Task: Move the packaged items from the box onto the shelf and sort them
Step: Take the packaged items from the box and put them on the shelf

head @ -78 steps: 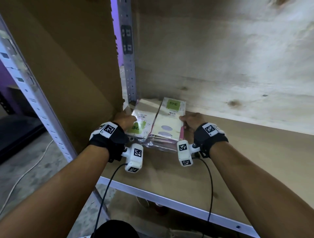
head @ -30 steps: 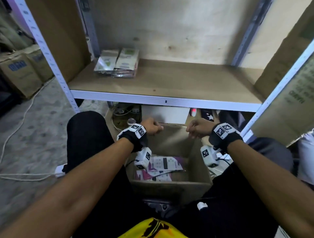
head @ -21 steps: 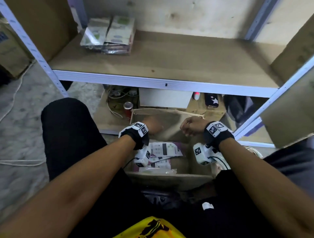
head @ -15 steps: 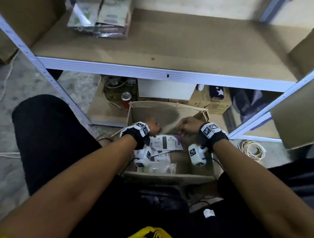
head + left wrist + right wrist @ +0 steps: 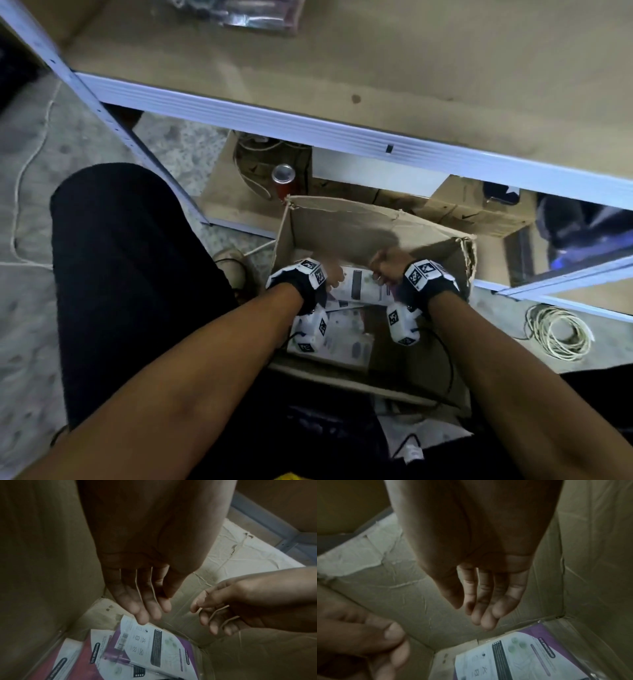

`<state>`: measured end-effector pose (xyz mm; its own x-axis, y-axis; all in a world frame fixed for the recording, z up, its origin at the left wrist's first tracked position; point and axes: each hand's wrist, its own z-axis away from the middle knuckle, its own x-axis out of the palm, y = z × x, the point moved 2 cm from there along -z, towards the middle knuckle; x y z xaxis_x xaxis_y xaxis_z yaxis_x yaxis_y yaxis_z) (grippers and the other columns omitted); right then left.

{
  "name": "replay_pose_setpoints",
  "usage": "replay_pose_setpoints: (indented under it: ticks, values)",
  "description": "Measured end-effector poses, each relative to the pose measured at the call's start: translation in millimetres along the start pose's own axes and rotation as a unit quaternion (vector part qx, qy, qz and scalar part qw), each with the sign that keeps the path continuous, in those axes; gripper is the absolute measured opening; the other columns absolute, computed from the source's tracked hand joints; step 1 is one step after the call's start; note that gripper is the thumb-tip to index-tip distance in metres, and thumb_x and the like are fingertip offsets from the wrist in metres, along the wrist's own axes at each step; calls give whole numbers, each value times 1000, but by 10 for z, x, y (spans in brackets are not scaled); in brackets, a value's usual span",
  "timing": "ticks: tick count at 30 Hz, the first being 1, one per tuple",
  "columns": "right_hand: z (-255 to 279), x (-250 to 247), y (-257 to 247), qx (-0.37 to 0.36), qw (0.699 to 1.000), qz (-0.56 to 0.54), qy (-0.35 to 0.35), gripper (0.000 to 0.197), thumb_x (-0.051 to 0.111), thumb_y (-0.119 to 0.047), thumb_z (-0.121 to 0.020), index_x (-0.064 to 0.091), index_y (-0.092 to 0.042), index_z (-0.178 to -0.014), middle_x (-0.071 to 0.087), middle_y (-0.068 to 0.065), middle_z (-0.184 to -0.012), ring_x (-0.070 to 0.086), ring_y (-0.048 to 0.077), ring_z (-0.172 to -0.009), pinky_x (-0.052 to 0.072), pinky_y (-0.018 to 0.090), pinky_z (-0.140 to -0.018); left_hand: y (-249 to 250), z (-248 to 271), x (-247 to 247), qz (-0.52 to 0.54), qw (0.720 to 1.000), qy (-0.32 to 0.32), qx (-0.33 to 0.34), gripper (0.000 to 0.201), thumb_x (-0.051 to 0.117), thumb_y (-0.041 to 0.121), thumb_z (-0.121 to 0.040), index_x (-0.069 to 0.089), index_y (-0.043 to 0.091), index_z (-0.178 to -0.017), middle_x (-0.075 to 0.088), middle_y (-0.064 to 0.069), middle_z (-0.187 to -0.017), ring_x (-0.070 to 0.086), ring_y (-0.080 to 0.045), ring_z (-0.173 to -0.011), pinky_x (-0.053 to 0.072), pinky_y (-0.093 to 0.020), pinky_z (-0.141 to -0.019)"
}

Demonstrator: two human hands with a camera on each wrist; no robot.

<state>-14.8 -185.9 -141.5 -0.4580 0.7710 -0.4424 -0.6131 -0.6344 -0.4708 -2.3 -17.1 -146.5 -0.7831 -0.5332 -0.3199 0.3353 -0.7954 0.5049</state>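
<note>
Cardboard box (image 5: pixel 346 226): brown, open-topped, both hands down inside it.
Left hand (image 5: pixel 142 588): fingers straight and together, pointing down, holding nothing; fingertips (image 5: pixel 142 619) just above the corner of the top packet, contact unclear.
Right hand (image 5: pixel 481 588): fingers straight and together, pointing down, empty, above the box floor by the far wall.
Hands relative: side by side, near each other, apart, right hand's fingers loosely bent in the left wrist view.
Top packet (image 5: pixel 154 645): white and purple printed face, clear wrap, lies flat right below both hands, skewed over the others.
Other packets (image 5: pixel 72 660): white, red-pink, stacked under it toward the left hand's side and nearer the person.
Shelf (image 5: pixel 376 68): wooden board with white metal front rail, above and beyond the hands.
Shelved packets (image 5: pixel 246 13): far-left of shelf, well away from the hands, cut off by frame edge.
Can (image 5: pixel 283 176): beyond the box, under the shelf.
Cable coil (image 5: pixel 556 330): on floor, right of the right hand, outside the box.
</note>
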Motion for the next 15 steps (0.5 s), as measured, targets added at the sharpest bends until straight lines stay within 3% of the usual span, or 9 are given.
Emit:
replay_pose_setpoints:
  ticks: [1,3,5,8,11,15]
  values:
    - [-87,28,8,7,1000,10,0,17,49,-14,-99,60,-11,-86,64,8,-73,58,17,-55,43,23,-46,-41,-32,-17,-15,1000,20,-4,31,51,7,-99,62,-6,-125,66,-20,-125,67,-34,-108,54,-27,-73]
    - [-231,95,30,13,999,43,3,23,50,-14,-98,61,-11,-78,68,12,-78,60,21,-58,42,24,-44,-114,-79,-48,-37,999,37,-13,31,58,12,-96,65,-4,-122,67,-18,-124,66,-32,-112,55,-28,-77]
    - [-330,169,54,-3,995,103,1,16,52,-13,-97,65,-9,-90,72,18,-92,66,28,-68,48,27,-50,-176,-151,-68,-50,998,25,-23,31,61,15,-95,66,-5,-118,65,-20,-126,63,-33,-113,52,-35,-89]
    - [-512,302,93,-28,985,169,8,24,55,-15,-96,65,-8,-117,71,22,-109,71,35,-88,57,36,-69,-264,-189,-150,-65,996,54,-37,35,61,29,-94,67,0,-113,65,-17,-120,64,-34,-106,51,-34,-83]
    - [-691,382,159,-43,969,240,24,32,53,-22,-98,62,-10,-126,64,18,-127,63,35,-113,50,39,-95,-318,-258,-148,-66,995,70,-32,39,54,33,-98,63,1,-117,62,-18,-124,61,-35,-110,45,-31,-82]
    - [-888,463,212,-54,963,262,26,42,57,-22,-96,53,-15,-137,55,18,-138,54,37,-125,43,43,-105,-371,-347,-87,-75,993,85,-40,39,51,36,-98,65,2,-110,64,-19,-123,63,-34,-109,47,-32,-81]
